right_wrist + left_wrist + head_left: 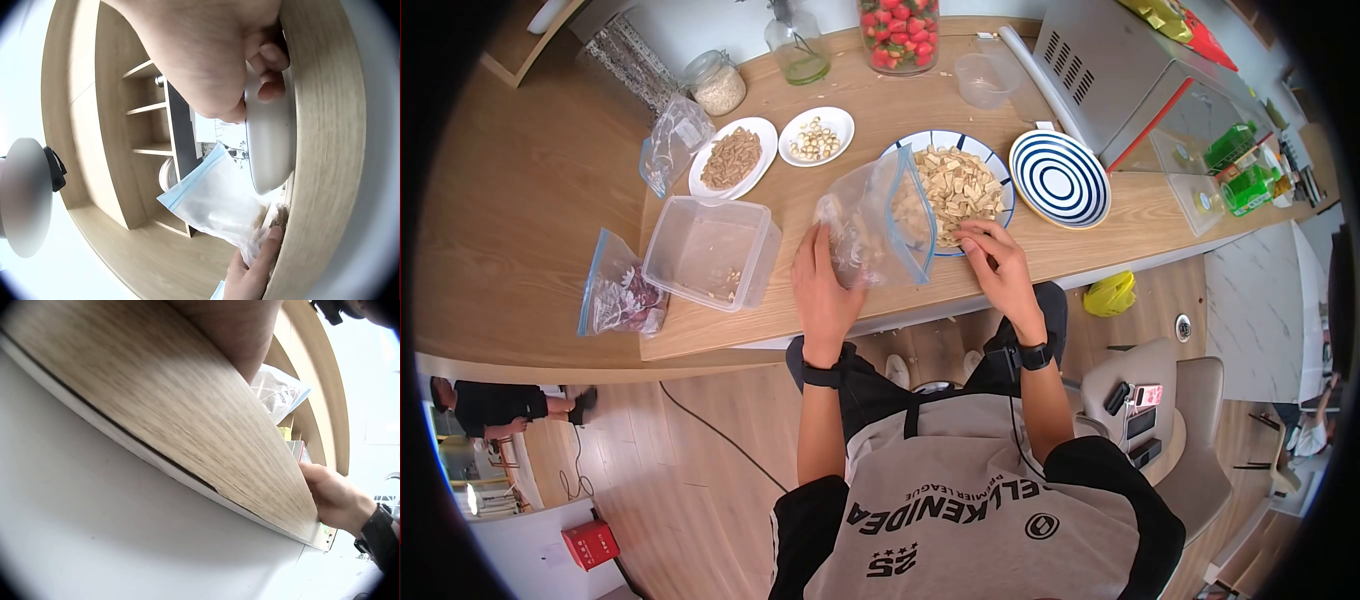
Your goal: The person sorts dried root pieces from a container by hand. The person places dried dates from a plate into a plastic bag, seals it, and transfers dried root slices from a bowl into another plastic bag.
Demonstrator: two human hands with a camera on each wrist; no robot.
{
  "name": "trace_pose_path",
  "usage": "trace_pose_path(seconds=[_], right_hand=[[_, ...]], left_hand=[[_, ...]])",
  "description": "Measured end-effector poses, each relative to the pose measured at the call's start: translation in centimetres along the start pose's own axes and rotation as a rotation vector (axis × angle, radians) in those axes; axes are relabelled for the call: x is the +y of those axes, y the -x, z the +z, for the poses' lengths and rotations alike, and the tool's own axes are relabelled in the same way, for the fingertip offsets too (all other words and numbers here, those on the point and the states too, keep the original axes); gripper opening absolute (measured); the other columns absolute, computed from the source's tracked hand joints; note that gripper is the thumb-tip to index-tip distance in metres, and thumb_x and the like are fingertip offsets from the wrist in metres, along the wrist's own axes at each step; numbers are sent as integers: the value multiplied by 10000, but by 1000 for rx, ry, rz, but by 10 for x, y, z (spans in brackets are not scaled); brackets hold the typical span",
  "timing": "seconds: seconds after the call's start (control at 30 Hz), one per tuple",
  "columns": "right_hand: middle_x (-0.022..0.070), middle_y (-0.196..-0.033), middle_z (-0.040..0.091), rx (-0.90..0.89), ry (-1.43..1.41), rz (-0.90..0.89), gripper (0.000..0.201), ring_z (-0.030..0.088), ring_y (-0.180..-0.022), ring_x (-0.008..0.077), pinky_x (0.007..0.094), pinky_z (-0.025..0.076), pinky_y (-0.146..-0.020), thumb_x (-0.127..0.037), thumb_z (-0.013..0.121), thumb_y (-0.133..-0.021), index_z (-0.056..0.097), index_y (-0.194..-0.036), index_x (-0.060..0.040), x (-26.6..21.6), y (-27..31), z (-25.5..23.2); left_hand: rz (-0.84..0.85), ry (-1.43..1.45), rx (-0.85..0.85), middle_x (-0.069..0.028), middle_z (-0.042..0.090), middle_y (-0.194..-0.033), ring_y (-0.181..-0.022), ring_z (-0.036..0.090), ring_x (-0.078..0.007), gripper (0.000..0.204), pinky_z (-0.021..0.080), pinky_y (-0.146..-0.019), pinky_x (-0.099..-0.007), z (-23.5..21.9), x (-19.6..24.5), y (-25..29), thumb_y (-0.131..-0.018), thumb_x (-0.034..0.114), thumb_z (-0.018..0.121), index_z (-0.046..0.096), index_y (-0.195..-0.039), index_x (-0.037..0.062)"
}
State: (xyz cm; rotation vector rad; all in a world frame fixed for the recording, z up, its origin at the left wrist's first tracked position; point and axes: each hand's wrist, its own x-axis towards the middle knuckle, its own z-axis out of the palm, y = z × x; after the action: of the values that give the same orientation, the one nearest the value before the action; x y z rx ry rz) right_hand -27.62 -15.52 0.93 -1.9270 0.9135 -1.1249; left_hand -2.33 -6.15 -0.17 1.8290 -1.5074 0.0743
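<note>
My left hand holds a clear zip bag with a blue seal, thumb and fingers on its lower side. The bag lies tilted with its mouth over a blue-rimmed white plate. Heaped on the plate are pale tan dried slices, some showing through the bag film. At the plate's near rim is my right hand, fingertips over the edge of the heap. In the right wrist view its fingers curl beside the plate's outer wall; I cannot tell what they pinch.
To the left stand an open plastic box, a zip bag of dark pieces, a plate of brown pieces and a dish of pale seeds. A striped plate lies right, near a microwave. Jars line the back.
</note>
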Motion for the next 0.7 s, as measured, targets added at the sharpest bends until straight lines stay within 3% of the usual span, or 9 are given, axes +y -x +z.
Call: trace_pose_path(seconds=[0.2, 0.3, 0.37, 0.4, 0.7], right_hand=[[124, -1253, 684, -39, 39, 53, 185, 619, -714, 161, 288, 505, -664, -69, 622, -1011, 733, -1134, 14, -7, -1, -1], [142, -1267, 679, -14, 83, -8, 190, 674, -773, 227, 319, 536, -715, -77, 616, -1004, 734, -1129, 3, 2, 1, 2], [152, -1297, 669, 15, 167, -94, 208, 705, -884, 319, 370, 557, -787, -82, 602, -997, 734, -1144, -14, -3, -1, 4], [151, -1317, 662, -16, 188, -38, 225, 695, -1000, 381, 407, 563, -848, -103, 588, -1001, 727, -1160, -24, -6, 1, 3], [115, -1288, 675, 29, 248, -123, 200, 701, -1010, 351, 410, 571, -843, -145, 590, -1019, 718, -1145, -58, -5, 2, 7]], left_hand=[[44, -23, 46, -247, 549, -1407, -1278, 538, -448, 773, 454, -1073, -493, 0, -1, 0, -736, 109, 805, 495, -1435, -2], [40, 1, 37, -248, 548, -1411, -1283, 535, -452, 768, 452, -1076, -495, 1, -1, -1, -736, 104, 798, 494, -1433, -5], [41, 24, 22, -248, 546, -1415, -1288, 532, -453, 769, 449, -1080, -496, 2, -2, -1, -735, 100, 796, 493, -1434, -5], [43, 16, 31, -247, 546, -1416, -1289, 531, -454, 774, 448, -1081, -496, 2, -2, -1, -729, 94, 793, 492, -1436, -4], [26, 12, -1, -230, 521, -1463, -1333, 500, -431, 775, 414, -1107, -498, 0, -1, -1, -754, 146, 809, 494, -1447, 0]])
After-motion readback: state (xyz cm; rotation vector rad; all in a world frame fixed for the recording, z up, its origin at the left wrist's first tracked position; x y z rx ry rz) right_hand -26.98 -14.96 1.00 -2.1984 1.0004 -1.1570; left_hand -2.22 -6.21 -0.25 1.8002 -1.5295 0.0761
